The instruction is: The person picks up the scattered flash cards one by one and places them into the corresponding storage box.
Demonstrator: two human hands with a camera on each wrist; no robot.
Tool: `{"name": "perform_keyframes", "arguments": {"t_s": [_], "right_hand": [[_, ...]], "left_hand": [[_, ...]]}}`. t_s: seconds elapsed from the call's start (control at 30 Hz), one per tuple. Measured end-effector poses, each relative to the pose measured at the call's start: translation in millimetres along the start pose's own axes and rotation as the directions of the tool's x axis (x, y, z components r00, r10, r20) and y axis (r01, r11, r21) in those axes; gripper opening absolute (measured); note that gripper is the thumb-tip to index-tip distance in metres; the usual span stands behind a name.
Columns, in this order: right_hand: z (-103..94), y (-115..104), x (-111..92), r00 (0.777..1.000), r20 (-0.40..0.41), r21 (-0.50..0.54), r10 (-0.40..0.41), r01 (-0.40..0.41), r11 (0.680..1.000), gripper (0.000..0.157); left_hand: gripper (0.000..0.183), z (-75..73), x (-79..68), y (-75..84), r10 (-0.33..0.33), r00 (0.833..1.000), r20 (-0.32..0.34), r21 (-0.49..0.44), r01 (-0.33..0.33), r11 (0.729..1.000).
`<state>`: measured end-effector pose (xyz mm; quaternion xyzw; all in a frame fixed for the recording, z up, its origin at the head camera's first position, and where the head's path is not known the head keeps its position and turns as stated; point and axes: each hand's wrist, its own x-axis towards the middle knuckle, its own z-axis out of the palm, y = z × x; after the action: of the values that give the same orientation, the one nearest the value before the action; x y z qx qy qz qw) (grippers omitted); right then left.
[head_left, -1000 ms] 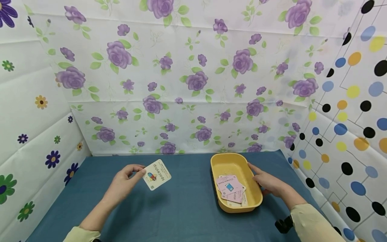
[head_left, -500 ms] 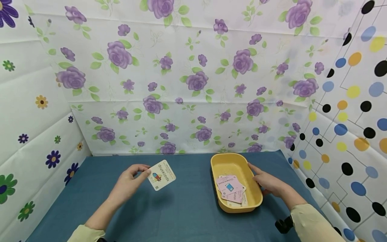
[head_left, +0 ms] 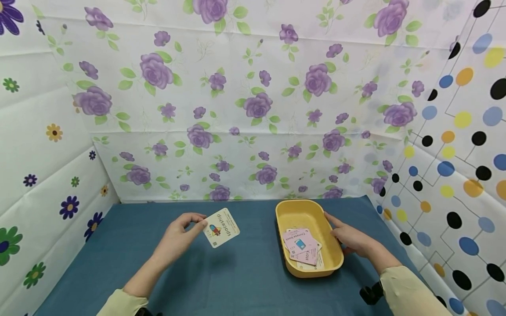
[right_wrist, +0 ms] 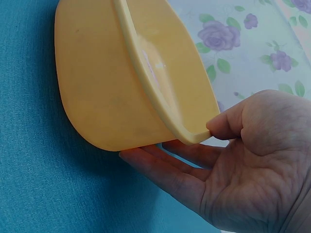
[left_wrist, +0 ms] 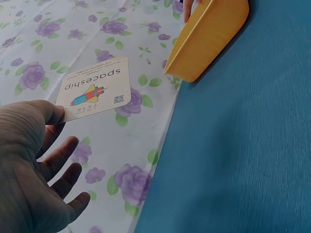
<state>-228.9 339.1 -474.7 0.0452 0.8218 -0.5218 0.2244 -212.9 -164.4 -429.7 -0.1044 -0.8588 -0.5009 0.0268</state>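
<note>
Between thumb and index finger my left hand [head_left: 178, 237] pinches the corner of a cream "spaceship" flashcard [head_left: 221, 228], held above the cloth. In the left wrist view, the flashcard [left_wrist: 97, 90] shows a rocket picture and a small code square, while the other fingers of the hand [left_wrist: 34, 165] spread loosely below it. A yellow plastic tub [head_left: 304, 215] stands to the right, with several pink and cream flashcards [head_left: 302, 245] in its near half. My right hand [head_left: 353, 237] holds the tub's right side. Up close, the thumb of that hand [right_wrist: 257, 160] lies on the rim and its fingers touch the outer wall.
A blue cloth [head_left: 245, 281] covers the table. Behind it hangs a white sheet with purple roses [head_left: 257, 105]. A flowered sheet [head_left: 39, 153] borders the left and a dotted sheet [head_left: 454, 175] the right. A black strap piece [head_left: 371, 294] sits at the right wrist.
My left hand has moved steadily to the right with the spaceship flashcard, closer to the tub. The right hand and the tub have stayed in place.
</note>
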Motion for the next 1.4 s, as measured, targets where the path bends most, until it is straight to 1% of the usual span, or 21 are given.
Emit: {"name": "perform_keyframes", "arguments": {"t_s": [0.23,0.57,0.77,0.93,1.17,1.4], "right_hand": [[0.1,1.0,0.9,1.000,-0.022,0.010,0.011,-0.010,1.000,0.076],[-1.7,2.5,2.1,1.000,-0.022,0.010,0.009,-0.008,1.000,0.076],[-1.5,1.2,1.9,1.000,-0.011,0.010,0.008,-0.008,1.000,0.076],[-1.4,1.0,1.6,1.000,0.002,0.004,0.002,-0.002,1.000,0.077],[-1.4,2.1,3.0,1.000,-0.015,0.018,0.012,-0.012,1.000,0.077],[-1.4,2.3,2.8,1.000,-0.020,0.010,0.011,-0.011,1.000,0.077]], "left_hand": [[0.034,10.7,2.6,6.9,0.013,1.000,0.015,-0.010,-0.013,1.000],[0.030,24.4,8.1,17.7,0.046,0.998,0.037,-0.042,-0.045,0.998],[0.023,36.6,11.3,24.3,0.058,0.997,0.045,-0.063,-0.056,0.996],[0.020,48.4,13.8,30.4,0.081,0.995,0.059,-0.089,-0.076,0.993],[0.016,63.8,16.3,39.6,0.116,0.990,0.076,-0.108,-0.108,0.988],[0.015,76.2,20.6,45.1,0.139,0.986,0.090,-0.112,-0.129,0.985]]}}
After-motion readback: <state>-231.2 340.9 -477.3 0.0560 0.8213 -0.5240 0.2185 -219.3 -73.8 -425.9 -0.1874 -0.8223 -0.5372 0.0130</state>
